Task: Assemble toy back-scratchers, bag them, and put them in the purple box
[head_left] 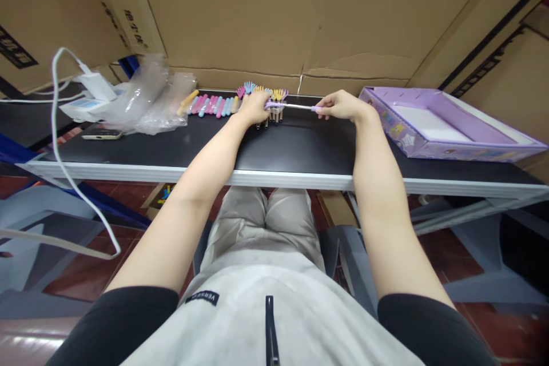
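My left hand (255,107) is closed around a bundle of small sticks (271,116) standing on the black table (300,148), and it touches one end of a thin purple stick (291,106). My right hand (341,106) pinches the other end of that stick, which lies level between both hands. Behind my left hand lies a row of pastel sticks topped with tiny hand shapes (231,102), in pink, blue, yellow and orange.
A purple cardboard box tray (446,126) sits at the right of the table. Crumpled clear plastic bags (146,97), a white charger with cable (92,88) and a phone (102,134) lie at the left. Big cardboard sheets (278,11) form the back wall.
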`<state>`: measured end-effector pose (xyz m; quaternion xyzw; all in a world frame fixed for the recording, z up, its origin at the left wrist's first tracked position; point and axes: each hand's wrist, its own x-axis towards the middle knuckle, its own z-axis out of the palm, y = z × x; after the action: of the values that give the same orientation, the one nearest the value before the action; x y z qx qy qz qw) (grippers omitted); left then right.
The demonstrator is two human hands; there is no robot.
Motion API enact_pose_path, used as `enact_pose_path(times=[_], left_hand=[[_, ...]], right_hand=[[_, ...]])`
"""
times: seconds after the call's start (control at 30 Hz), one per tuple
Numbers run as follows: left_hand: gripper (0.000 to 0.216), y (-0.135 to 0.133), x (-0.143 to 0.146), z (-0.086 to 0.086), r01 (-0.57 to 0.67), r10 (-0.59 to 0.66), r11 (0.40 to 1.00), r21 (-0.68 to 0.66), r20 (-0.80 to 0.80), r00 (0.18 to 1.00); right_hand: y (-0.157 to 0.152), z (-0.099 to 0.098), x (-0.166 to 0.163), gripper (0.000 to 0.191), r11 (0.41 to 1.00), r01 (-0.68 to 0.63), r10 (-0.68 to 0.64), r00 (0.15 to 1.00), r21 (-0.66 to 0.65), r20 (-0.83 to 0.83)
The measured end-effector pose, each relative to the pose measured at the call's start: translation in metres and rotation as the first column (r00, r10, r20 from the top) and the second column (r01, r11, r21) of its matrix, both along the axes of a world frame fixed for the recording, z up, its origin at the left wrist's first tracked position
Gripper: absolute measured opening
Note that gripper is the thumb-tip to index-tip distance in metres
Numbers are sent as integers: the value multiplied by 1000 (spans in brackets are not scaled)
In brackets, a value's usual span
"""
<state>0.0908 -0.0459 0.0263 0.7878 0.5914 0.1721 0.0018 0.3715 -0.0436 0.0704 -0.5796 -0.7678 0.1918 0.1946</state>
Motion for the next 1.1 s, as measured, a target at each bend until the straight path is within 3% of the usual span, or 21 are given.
enact_pose_path(times=[0.37, 0.77, 1.1], left_hand=[[32, -3, 3, 0, 27, -27, 1000, -13, 22, 999], [33, 14, -9, -9, 64, -65, 998, 25, 40, 997], [34, 17, -10, -11, 85, -87, 995, 61, 43, 995]], right_hand=[[5, -3, 3, 34, 1000, -3, 3, 1000, -6, 22], [3, 1, 12, 35, 998, 52, -53, 998, 32, 37], [29, -15, 27, 43, 991, -62, 62, 998, 115, 4]])
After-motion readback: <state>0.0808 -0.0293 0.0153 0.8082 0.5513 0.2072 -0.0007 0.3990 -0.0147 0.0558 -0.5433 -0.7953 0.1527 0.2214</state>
